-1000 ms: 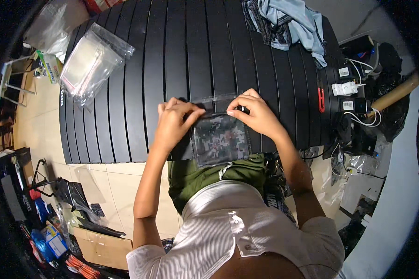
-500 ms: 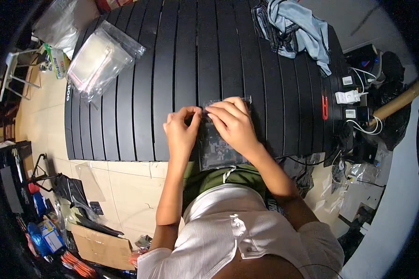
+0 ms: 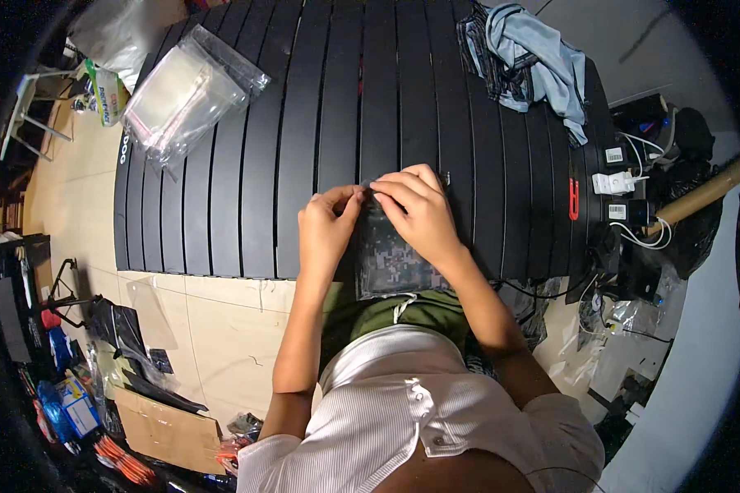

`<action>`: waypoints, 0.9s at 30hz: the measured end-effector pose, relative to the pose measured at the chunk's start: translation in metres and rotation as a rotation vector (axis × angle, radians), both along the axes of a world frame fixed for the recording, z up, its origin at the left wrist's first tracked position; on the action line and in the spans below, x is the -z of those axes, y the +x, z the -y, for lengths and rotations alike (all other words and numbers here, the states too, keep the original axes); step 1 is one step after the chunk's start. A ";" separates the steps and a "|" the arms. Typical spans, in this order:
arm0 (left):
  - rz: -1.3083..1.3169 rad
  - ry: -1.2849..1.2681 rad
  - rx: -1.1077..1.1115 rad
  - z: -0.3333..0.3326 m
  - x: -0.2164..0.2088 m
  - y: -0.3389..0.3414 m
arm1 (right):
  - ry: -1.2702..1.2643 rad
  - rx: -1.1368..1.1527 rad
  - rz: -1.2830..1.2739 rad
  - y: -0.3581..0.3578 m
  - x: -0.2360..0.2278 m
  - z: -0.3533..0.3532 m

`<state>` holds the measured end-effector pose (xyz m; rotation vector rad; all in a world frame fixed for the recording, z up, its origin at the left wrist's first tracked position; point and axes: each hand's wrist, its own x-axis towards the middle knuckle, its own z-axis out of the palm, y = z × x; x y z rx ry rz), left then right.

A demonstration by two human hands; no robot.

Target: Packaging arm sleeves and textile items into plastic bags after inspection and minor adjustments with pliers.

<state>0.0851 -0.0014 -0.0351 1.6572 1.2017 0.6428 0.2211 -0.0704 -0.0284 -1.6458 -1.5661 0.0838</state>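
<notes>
A clear plastic bag (image 3: 396, 267) with grey camouflage-patterned cloth inside lies at the table's near edge, close against my body. Its upper edge is pinched by my left hand (image 3: 324, 226), thumb and forefinger together at the bag's far left corner. Right beside it, my right hand (image 3: 419, 212) has thumb and fingertips closed on the same edge and covers much of the bag's upper right. The fingertips of both hands are almost touching. Exactly how the plastic folds between them is too small to tell.
Clear plastic bags (image 3: 181, 103) lie in a stack at the table's far left. Light-blue and black cloth (image 3: 530, 62) is heaped at the far right. A red cutter (image 3: 574, 199) sits near the right edge, beside white chargers (image 3: 615, 183) and cables. Cardboard (image 3: 168, 423) stands on the floor at lower left.
The view has shifted slightly. Both hands keep their pinch at the bag's upper edge, and their fingertips have come a little closer together.
</notes>
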 end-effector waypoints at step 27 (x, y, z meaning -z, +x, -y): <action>0.154 -0.072 0.074 0.001 0.009 -0.002 | 0.104 -0.083 0.232 0.003 -0.012 -0.008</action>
